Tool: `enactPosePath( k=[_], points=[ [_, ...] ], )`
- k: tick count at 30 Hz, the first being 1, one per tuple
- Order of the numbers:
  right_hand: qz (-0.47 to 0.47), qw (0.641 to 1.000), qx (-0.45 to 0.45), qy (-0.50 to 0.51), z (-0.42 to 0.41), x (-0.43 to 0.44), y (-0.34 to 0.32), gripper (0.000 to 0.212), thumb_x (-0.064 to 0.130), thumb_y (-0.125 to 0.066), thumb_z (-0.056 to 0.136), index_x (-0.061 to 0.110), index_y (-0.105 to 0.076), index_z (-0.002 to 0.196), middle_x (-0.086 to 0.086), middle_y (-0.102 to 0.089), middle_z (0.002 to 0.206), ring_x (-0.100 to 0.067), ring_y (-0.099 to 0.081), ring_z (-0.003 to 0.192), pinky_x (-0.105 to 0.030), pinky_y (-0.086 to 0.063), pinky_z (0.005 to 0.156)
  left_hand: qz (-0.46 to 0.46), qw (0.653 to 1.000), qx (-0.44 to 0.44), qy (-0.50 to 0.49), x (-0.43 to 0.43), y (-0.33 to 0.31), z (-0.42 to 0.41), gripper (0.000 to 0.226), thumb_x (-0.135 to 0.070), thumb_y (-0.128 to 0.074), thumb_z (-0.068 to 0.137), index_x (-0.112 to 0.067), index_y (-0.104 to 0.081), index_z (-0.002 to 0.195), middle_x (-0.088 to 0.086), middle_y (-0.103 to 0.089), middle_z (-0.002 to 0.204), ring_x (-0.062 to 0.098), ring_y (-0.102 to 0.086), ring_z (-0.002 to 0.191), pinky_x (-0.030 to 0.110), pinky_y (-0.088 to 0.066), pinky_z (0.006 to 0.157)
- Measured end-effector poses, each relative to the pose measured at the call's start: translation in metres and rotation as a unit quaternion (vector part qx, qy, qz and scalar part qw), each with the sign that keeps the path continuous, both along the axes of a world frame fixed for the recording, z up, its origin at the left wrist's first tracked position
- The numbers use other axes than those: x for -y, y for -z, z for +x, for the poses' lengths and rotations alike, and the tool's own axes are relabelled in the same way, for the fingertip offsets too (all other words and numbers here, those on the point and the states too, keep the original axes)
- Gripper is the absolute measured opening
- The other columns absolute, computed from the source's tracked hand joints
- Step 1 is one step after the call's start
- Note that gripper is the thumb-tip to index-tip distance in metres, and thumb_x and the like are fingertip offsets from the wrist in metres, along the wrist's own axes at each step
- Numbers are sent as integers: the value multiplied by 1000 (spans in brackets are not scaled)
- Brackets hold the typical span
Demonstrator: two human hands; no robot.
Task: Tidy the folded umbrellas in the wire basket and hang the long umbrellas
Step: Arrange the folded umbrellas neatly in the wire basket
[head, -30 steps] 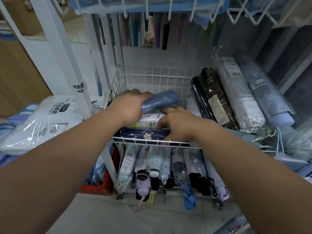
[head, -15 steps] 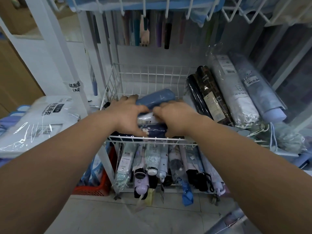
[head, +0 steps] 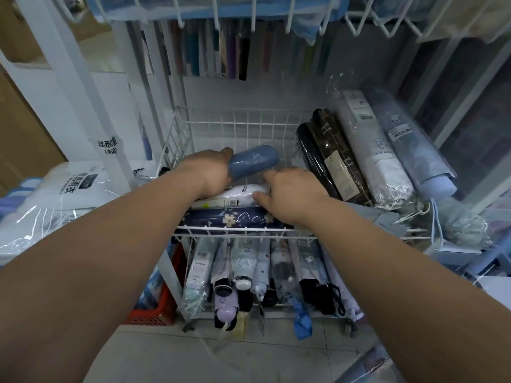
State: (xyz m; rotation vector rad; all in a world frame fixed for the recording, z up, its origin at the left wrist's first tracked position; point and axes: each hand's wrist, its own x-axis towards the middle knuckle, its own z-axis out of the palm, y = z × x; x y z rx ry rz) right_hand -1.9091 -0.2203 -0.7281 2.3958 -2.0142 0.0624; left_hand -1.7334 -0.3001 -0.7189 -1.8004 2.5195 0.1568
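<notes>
Your left hand (head: pixel 210 172) wraps a smooth blue folded umbrella (head: pixel 254 161) in the white wire basket (head: pixel 237 125), its long axis running left to right, tilted up at the right. Your right hand (head: pixel 290 196) presses fingers-closed on a glossy white plastic-wrapped umbrella (head: pixel 229 197); a navy floral one (head: pixel 232 218) lies nearest. Pale tiled floor (head: pixel 179 355) below.

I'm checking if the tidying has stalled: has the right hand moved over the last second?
Yes, slightly. The right hand has slid from the basket's front rail toward the back, and now rests on the white folded umbrella under the blue one.
</notes>
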Motion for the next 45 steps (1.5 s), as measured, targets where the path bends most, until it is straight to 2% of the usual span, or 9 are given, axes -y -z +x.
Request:
enactPosePath(
  k=[4, 9, 12, 17, 21, 29, 34, 40, 45],
  points=[
    [-7, 994, 106, 18, 16, 14, -4, 58, 55, -40, 101, 18, -43, 145, -12, -64, 129, -34, -57, 122, -42, -45, 97, -33, 997, -59, -35, 4, -11, -4, 44, -36, -55, 99, -20, -38, 136, 9, -63, 95, 26, -63, 78, 35, -46, 61],
    [85, 937, 338, 8, 46, 41, -9, 65, 46, -41, 104, 21, -19, 160, -12, -47, 153, -31, -50, 134, -33, -42, 101, -6, 954, -275, -114, 9, -19, 4, 62, -29, -57, 99, -21, -30, 155, 17, -55, 144, 34, -58, 123, 27, -40, 83],
    [111, 923, 369, -24, 56, 49, -9, 67, 33, -46, 104, 26, -12, 162, -7, -43, 157, -27, -53, 130, -27, -42, 92, 10, 898, -410, -163, 6, -10, 15, 65, -24, -62, 97, -20, -33, 155, 13, -52, 148, 30, -57, 125, 25, -44, 88],
    [134, 965, 219, -61, 46, 55, -1, 100, 37, -75, 88, 18, -9, 161, -12, -57, 142, -30, -58, 122, -38, -49, 102, 0, 919, -362, -156, 3, -3, 24, 62, -23, -56, 98, -22, -32, 156, 12, -53, 148, 34, -57, 125, 36, -49, 101],
    [137, 986, 12, -92, 31, 61, 2, 57, 53, -71, 86, 15, -61, 127, -9, -64, 127, -29, -60, 110, -35, -50, 92, -26, 932, -328, -149, -1, 1, 29, 58, -21, -49, 101, -24, -30, 156, 13, -55, 145, 36, -57, 122, 29, -45, 91],
    [147, 977, -116, -99, 19, 66, -11, 35, 44, -70, 85, 17, -70, 107, -5, -68, 104, -27, -64, 89, -34, -54, 80, -43, 930, -333, -147, -6, -1, 33, 57, -21, -45, 102, -25, -28, 157, 13, -53, 148, 37, -56, 123, 28, -41, 86],
    [191, 962, -182, -65, 13, 62, -22, 25, 36, -71, 88, 13, -65, 94, -4, -65, 89, -24, -63, 79, -31, -49, 69, -24, 937, -319, -139, -17, 3, 31, 57, -24, -47, 102, -26, -29, 157, 14, -54, 146, 38, -57, 120, 31, -43, 86],
    [173, 964, -184, -82, -1, 53, -21, 33, 33, -66, 92, 20, -59, 121, -1, -65, 109, -25, -61, 90, -37, -53, 84, -42, 953, -277, -110, -24, 10, 28, 57, -28, -46, 102, -27, -28, 156, 17, -55, 144, 42, -59, 118, 43, -51, 94],
    [131, 978, -129, -101, -15, 42, -18, 42, 39, -63, 97, 25, -46, 133, -4, -63, 112, -23, -52, 88, -34, -39, 77, -57, 953, -280, -100, -26, 9, 28, 58, -28, -49, 102, -25, -28, 156, 13, -52, 150, 42, -57, 122, 39, -48, 93]
  ],
)
